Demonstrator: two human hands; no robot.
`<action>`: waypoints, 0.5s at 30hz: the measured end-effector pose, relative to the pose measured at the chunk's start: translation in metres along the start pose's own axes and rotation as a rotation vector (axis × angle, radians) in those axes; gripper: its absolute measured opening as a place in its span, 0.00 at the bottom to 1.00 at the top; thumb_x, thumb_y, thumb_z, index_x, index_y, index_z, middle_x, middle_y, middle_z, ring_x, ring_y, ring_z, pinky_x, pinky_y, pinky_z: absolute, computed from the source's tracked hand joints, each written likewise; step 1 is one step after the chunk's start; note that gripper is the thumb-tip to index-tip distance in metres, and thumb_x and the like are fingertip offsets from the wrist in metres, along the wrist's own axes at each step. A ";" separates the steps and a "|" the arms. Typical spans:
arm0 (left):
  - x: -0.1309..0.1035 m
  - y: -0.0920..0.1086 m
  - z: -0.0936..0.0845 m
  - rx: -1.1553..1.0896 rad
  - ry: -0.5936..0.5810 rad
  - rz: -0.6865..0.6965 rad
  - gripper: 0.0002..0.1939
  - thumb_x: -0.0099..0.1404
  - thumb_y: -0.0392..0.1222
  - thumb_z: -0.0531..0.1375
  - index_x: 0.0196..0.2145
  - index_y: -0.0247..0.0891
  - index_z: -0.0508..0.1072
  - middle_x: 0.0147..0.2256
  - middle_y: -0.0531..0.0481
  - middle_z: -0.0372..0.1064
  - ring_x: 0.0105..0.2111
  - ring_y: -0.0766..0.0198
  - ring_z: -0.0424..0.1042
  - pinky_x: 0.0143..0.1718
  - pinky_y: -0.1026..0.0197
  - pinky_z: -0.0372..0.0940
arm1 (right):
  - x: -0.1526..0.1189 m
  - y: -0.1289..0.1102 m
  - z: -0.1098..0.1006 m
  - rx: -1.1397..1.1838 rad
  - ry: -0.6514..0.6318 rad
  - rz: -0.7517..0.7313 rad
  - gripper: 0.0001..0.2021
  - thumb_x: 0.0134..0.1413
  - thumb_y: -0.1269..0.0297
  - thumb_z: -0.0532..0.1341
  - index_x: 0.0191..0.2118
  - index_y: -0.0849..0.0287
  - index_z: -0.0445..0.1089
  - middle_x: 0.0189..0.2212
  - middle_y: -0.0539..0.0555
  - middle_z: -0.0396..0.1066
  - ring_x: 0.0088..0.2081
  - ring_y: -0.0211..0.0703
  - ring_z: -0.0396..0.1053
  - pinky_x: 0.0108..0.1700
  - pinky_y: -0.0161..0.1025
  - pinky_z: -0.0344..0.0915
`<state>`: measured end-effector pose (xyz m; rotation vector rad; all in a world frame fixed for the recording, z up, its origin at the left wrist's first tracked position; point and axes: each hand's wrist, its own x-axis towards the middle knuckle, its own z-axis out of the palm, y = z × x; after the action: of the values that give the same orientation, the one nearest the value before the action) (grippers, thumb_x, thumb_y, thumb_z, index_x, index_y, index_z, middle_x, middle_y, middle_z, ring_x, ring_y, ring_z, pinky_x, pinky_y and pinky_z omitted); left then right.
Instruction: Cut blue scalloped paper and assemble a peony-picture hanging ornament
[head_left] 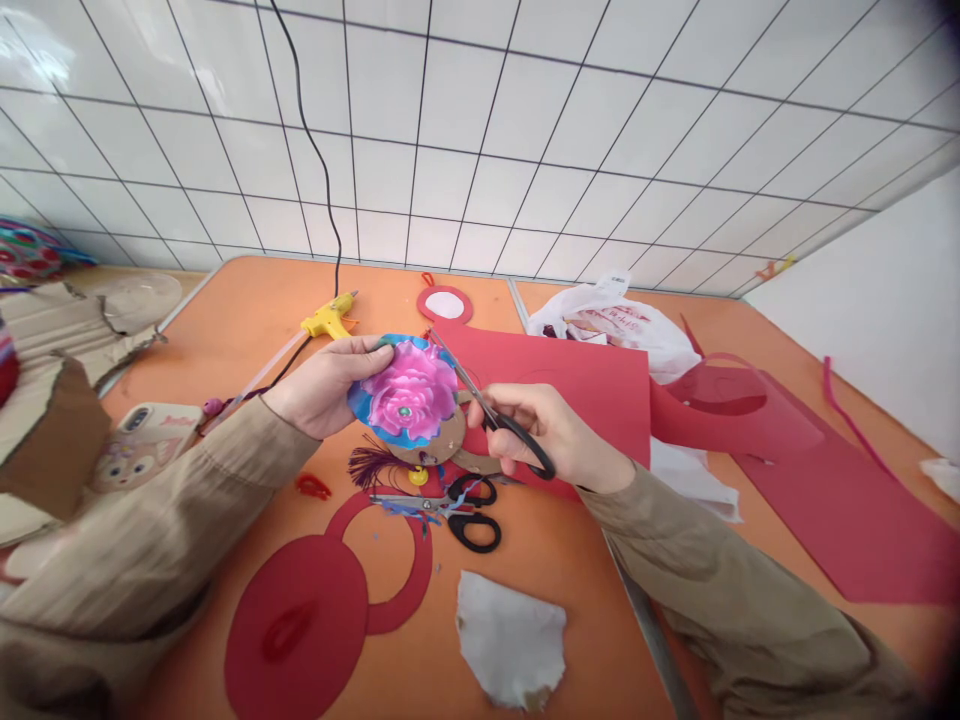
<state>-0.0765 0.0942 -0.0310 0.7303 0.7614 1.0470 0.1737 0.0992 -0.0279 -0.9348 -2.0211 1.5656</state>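
My left hand (334,375) pinches the left edge of a round picture cutout (409,395), a pink flower on a blue ground. In my right hand (544,425) are black-handled scissors (480,395), my fingers in the loops. Their blades point up and left, beside the cutout's right edge; I cannot tell whether they touch it. Below, a second pair of scissors (450,510) lies on the table among thin blue paper scraps. Brown cardboard discs (450,430), partly hidden, lie under the cutout, with a purple tassel (379,465) near them.
A yellow glue gun (330,318) with a black cord lies at the back left. Red sheets (592,385) spread to the right, near a white plastic bag (637,320). A red disc (296,625), a red ring (426,560) and a phone (142,445) lie closer in.
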 end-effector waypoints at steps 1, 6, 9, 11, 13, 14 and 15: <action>0.000 0.000 0.000 0.000 0.003 0.001 0.08 0.63 0.29 0.61 0.27 0.29 0.77 0.22 0.46 0.74 0.20 0.66 0.74 0.24 0.68 0.72 | 0.000 0.000 0.000 -0.007 0.000 0.000 0.12 0.49 0.57 0.64 0.33 0.61 0.65 0.21 0.45 0.63 0.18 0.32 0.66 0.21 0.29 0.59; 0.001 0.000 -0.001 0.002 0.007 0.004 0.08 0.63 0.29 0.61 0.26 0.28 0.76 0.22 0.46 0.73 0.20 0.66 0.74 0.23 0.68 0.71 | 0.000 -0.003 0.001 -0.025 0.013 0.018 0.12 0.49 0.58 0.64 0.32 0.61 0.65 0.20 0.45 0.62 0.17 0.32 0.66 0.21 0.29 0.58; 0.001 0.001 -0.002 0.015 0.012 -0.001 0.07 0.63 0.29 0.62 0.27 0.28 0.76 0.22 0.47 0.73 0.20 0.66 0.73 0.23 0.68 0.71 | 0.000 -0.004 0.003 -0.010 0.023 0.038 0.11 0.47 0.59 0.64 0.32 0.61 0.65 0.20 0.45 0.62 0.17 0.32 0.65 0.20 0.29 0.58; 0.000 0.002 -0.003 0.026 0.014 -0.005 0.06 0.62 0.29 0.62 0.27 0.29 0.76 0.22 0.47 0.73 0.19 0.67 0.73 0.23 0.68 0.71 | 0.000 -0.005 0.004 -0.003 0.030 0.051 0.11 0.46 0.60 0.65 0.31 0.60 0.65 0.20 0.44 0.61 0.17 0.31 0.64 0.20 0.29 0.58; -0.001 0.004 -0.003 0.042 0.008 -0.009 0.07 0.62 0.29 0.62 0.27 0.29 0.77 0.21 0.47 0.73 0.19 0.67 0.73 0.22 0.68 0.70 | 0.000 -0.004 0.005 -0.001 0.037 0.058 0.11 0.46 0.60 0.65 0.31 0.60 0.65 0.19 0.44 0.61 0.16 0.31 0.63 0.20 0.29 0.58; -0.002 0.005 -0.004 0.054 -0.003 -0.010 0.07 0.62 0.30 0.62 0.26 0.29 0.77 0.21 0.47 0.73 0.19 0.67 0.72 0.22 0.68 0.70 | 0.000 -0.004 0.005 -0.003 0.041 0.059 0.11 0.45 0.60 0.65 0.31 0.60 0.65 0.19 0.44 0.61 0.16 0.31 0.63 0.20 0.30 0.58; -0.003 0.007 -0.004 0.067 -0.018 -0.005 0.07 0.62 0.30 0.63 0.26 0.29 0.77 0.21 0.47 0.73 0.19 0.68 0.72 0.22 0.69 0.69 | -0.001 -0.003 0.004 -0.006 0.046 0.059 0.11 0.45 0.60 0.66 0.31 0.60 0.65 0.19 0.44 0.61 0.16 0.31 0.63 0.20 0.30 0.58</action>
<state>-0.0843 0.0943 -0.0272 0.7932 0.7857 1.0131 0.1702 0.0953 -0.0259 -1.0314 -1.9849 1.5548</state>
